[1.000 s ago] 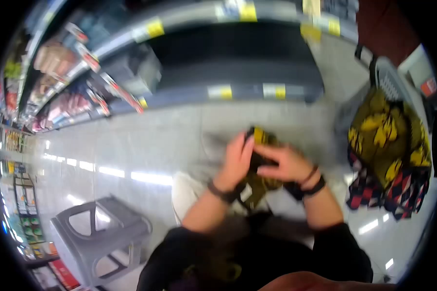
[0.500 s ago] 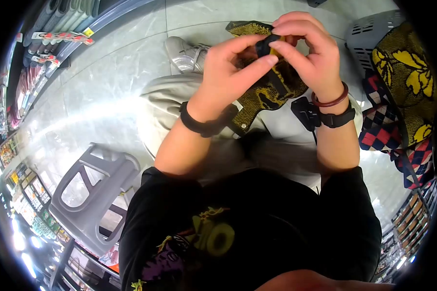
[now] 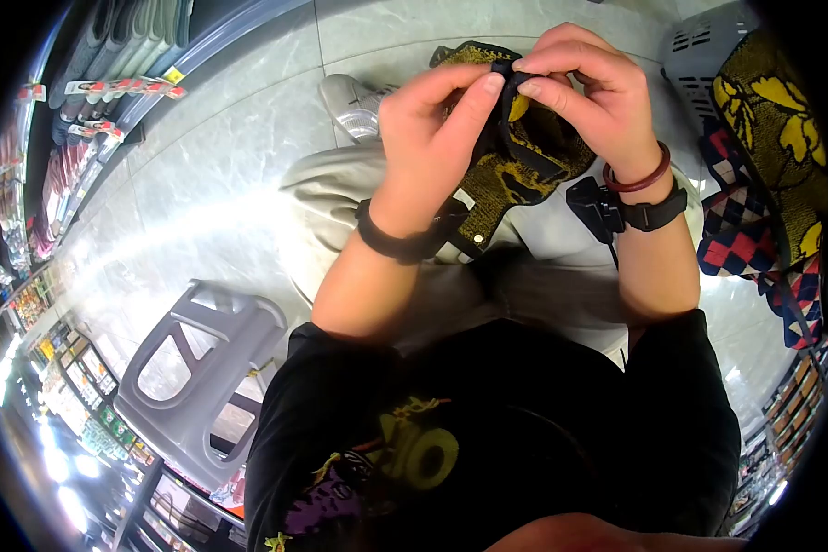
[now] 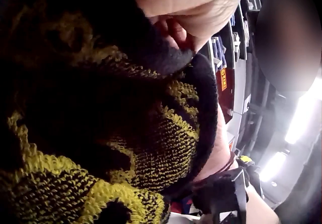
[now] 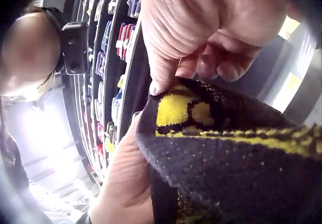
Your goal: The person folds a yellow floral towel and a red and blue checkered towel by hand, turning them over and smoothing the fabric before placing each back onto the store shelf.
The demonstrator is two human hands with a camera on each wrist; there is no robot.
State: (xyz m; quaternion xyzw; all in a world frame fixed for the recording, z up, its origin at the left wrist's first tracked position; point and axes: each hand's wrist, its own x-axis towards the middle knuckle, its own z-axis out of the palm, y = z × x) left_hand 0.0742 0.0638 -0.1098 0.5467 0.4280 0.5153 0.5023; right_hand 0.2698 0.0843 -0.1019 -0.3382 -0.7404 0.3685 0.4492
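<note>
A dark knitted garment (image 3: 501,175) with a yellow pattern, a black edge band and a small white snap hangs over the person's lap. The left hand (image 3: 432,124) pinches its black edge between thumb and forefinger. Right beside it, the right hand (image 3: 593,97) pinches the same edge, thumb and forefinger close to the left fingertips. In the left wrist view the knitted fabric (image 4: 146,148) fills the near side, its dark border curving past the fingers. Up close in the right wrist view, a thumb presses a corner of the fabric (image 5: 216,163) beside a yellow patch.
A grey plastic stool (image 3: 198,368) stands on the tiled floor at left. To the right, a grey basket (image 3: 704,41) has a yellow-flowered knit piece (image 3: 782,129) and a red-and-blue argyle piece (image 3: 736,244) draped over it. Shelves of folded textiles (image 3: 124,55) line the upper left.
The head view has tilted down from the shelves, and the hands appear higher in it. Since half a second ago the fingertips have shifted along the black edge, and the band now hangs in a loop.
</note>
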